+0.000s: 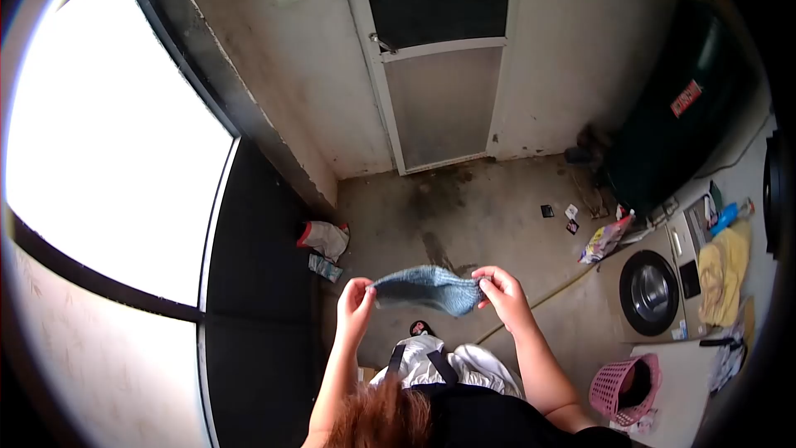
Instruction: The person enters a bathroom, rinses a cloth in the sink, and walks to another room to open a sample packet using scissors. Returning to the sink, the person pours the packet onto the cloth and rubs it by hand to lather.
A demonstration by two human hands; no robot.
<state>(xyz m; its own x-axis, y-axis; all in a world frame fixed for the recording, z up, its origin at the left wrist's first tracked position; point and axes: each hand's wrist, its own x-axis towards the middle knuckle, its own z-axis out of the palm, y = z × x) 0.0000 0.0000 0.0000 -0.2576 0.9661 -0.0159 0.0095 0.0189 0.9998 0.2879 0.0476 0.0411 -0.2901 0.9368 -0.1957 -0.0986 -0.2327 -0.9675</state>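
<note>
A blue-grey knitted sock (431, 286) is stretched sideways in front of my body, held up at both ends. My left hand (356, 297) pinches its left end between thumb and fingers. At the other end, my right hand (500, 292) grips the sock with thumb and forefinger. The fabric sags a little between the hands and is clear of the floor. Below it, white trousers (481, 365) with dark straps and one dark slipper (421, 328) show.
On the right stand a front-loading washing machine (651, 292) with a yellow cloth (724, 274) on top, a pink basket (618, 390) and a dark green tank (672, 108). Bags (325, 239) lie at the left wall. A door (444, 108) is ahead; a hose (551, 294) crosses the floor.
</note>
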